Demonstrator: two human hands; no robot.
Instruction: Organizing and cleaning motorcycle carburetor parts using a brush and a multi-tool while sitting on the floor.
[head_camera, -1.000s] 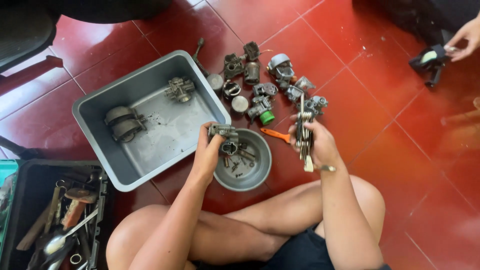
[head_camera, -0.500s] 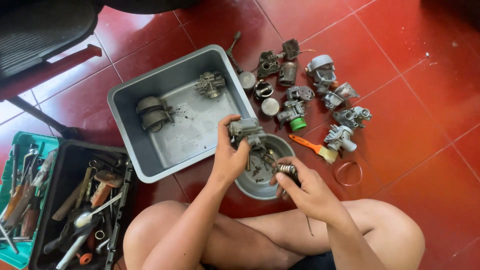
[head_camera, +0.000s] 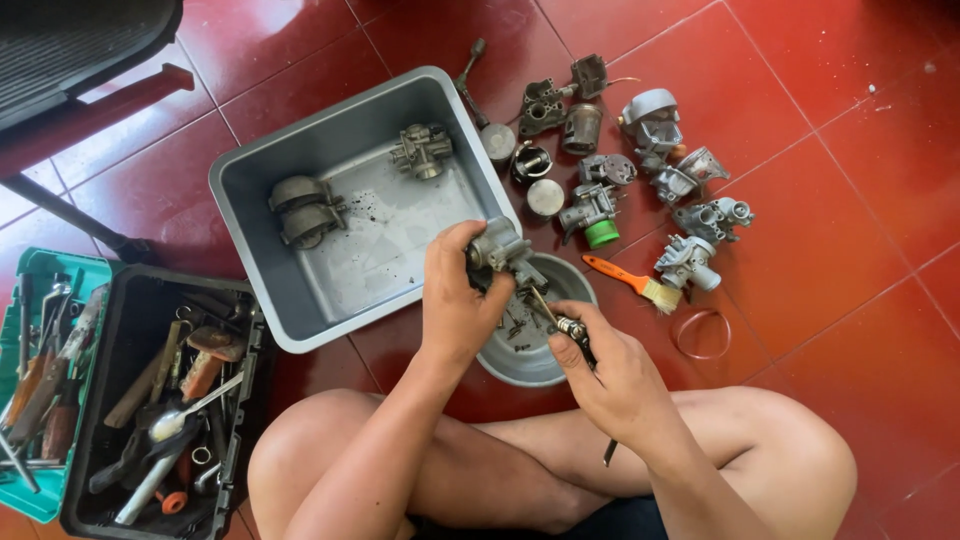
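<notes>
Left hand (head_camera: 455, 300) grips a carburetor (head_camera: 500, 250) over the metal bowl (head_camera: 575, 285), hemmed by the grey tub (head_camera: 290, 290); right hand (head_camera: 610, 375), earlier lower, now pinches a screwdriver (head_camera: 565, 325) into it.

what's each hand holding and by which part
Left hand wraps the carburetor body; right hand holds a screwdriver by its handle.

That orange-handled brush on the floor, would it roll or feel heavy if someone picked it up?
The orange-handled brush probably feels light: it is slim, with what looks like a plastic handle. It likely won't roll, since the handle looks flat and lies flush on the red tile floor. Its pale bristles would likely bend softly when pushed.
</notes>
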